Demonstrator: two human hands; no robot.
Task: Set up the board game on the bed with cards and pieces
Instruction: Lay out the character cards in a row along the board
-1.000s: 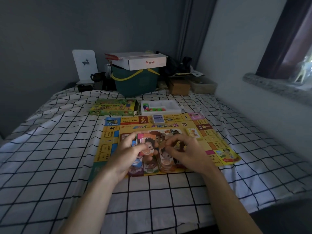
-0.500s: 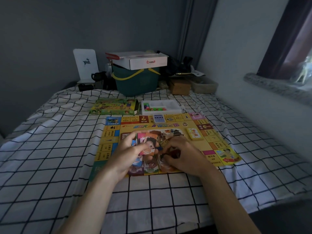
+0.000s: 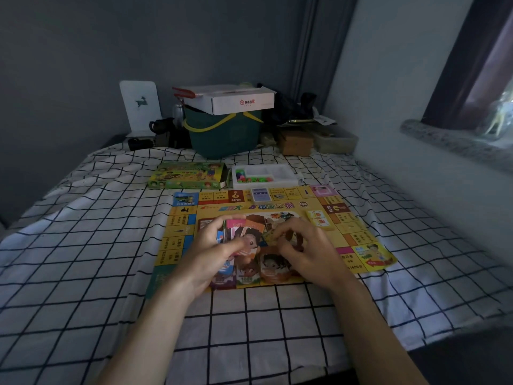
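Room dim, lit only from a window [image 3: 488, 87] at right with a dark frame and a speckled stone sill [image 3: 455, 143]. Back wall [image 3: 138, 37] grey; right wall [image 3: 388, 79] paler. Grey curtain [image 3: 313, 43] hangs in the corner. Bed [image 3: 83, 245] covered by a white sheet with black grid lines. At its head: green basket [image 3: 222, 137] with yellow handle, white carton [image 3: 230, 98] on top, white stand [image 3: 140, 107] bearing a deer figure, brown box [image 3: 295, 143]
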